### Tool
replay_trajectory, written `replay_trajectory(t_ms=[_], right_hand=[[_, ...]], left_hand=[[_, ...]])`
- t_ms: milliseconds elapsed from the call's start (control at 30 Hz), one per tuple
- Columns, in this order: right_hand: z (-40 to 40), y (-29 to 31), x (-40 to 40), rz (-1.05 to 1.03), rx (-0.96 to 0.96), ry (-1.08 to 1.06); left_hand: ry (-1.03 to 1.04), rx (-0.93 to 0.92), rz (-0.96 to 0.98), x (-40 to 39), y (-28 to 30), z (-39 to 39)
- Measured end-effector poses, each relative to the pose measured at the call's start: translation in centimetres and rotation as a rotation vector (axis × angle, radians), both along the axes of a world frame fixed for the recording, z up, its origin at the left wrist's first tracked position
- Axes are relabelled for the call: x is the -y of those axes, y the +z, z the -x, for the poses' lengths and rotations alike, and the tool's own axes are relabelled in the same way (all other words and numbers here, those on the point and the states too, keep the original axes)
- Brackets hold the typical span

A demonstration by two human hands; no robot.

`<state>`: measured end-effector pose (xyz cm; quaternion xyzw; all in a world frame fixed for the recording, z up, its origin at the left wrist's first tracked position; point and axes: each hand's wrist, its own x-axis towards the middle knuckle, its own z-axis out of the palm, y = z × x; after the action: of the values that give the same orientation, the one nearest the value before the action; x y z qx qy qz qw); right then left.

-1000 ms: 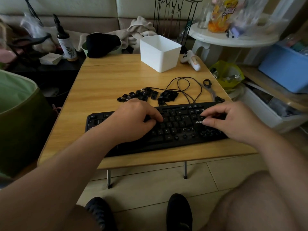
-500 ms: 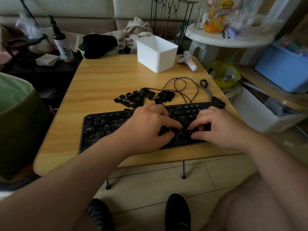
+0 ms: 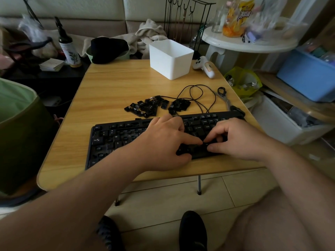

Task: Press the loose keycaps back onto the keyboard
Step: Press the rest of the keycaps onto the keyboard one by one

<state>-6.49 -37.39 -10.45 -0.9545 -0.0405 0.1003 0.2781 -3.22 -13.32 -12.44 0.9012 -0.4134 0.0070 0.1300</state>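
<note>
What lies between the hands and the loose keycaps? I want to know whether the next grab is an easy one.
Nothing visible blocks it. The loose keycaps lie on the table just beyond the keyboard, past the left hand. The black cable loops beside the pile's right end. The right hand rests on the keys.

Both hands cover the middle and right of the black keyboard point(image 3: 116, 140), hiding the keys beneath; whether the left hand point(image 3: 163, 142) or right hand point(image 3: 241, 138) holds a keycap cannot be told. At 12 o'clock, loose keycaps point(image 3: 150, 106) are too small to read. At 1 o'clock, the snack bag point(image 3: 237, 17) is blurred.
</note>
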Motion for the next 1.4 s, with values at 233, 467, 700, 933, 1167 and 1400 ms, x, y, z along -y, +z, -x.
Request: replay_trajectory(t_ms=[233, 467, 700, 933, 1167, 1400], right_hand=[[0.0, 0.0, -0.2, -0.057, -0.047, -0.058], [-0.3, 0.4, -0.7, -0.064, -0.095, -0.071], [-0.9, 0.6, -1.3, -0.007, -0.119, -0.103], [-1.1, 0.5, -1.7, 0.071, -0.125, -0.102], [-0.7, 1.1, 0.3, -0.073, -0.016, -0.149], [-0.5, 0.5, -0.6, -0.059, 0.016, -0.172]], left_hand=[[-0.013, 0.021, -0.059, 0.5, -0.6, 0.7], [0.001, 0.078, -0.048, 0.7, -1.1, 0.9], [0.016, 0.144, -0.074, 1.1, -1.1, 1.0], [0.010, 0.170, -0.104, 1.5, -0.8, 1.3], [0.095, 0.120, 0.051, 0.1, 0.0, 0.3], [0.280, 0.049, 0.112, -2.4, 0.7, -2.2]])
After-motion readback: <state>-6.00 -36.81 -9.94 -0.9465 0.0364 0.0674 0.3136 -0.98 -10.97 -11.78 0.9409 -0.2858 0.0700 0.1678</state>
